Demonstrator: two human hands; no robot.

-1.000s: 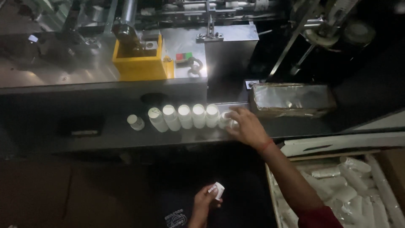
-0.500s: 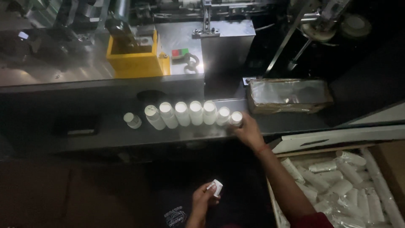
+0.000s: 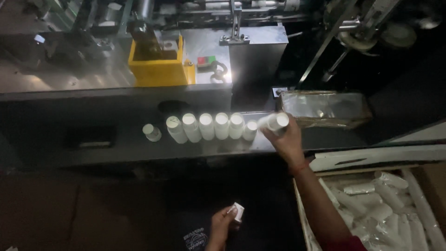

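Dim machinery backs the dark counter (image 3: pixel 139 148). On it, the right hand (image 3: pixel 287 142) grips a white bottle (image 3: pixel 275 123), long axis tilted toward the bottle row (image 3: pixel 211 126) just left of it. Far nearer the body, the left hand (image 3: pixel 222 225) pinches a small white piece (image 3: pixel 239 211).

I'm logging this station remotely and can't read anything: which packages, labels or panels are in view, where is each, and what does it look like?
White wrapped roll: in the right hand, at the row's right end.
Row of white rolls: upright on the dark ledge.
Small white packet: in the left hand, low centre.
Clear-wrapped tray: right of the row, rectangular.
Carton of wrapped rolls: bottom right.
Red and green control panel: beside the yellow housing.
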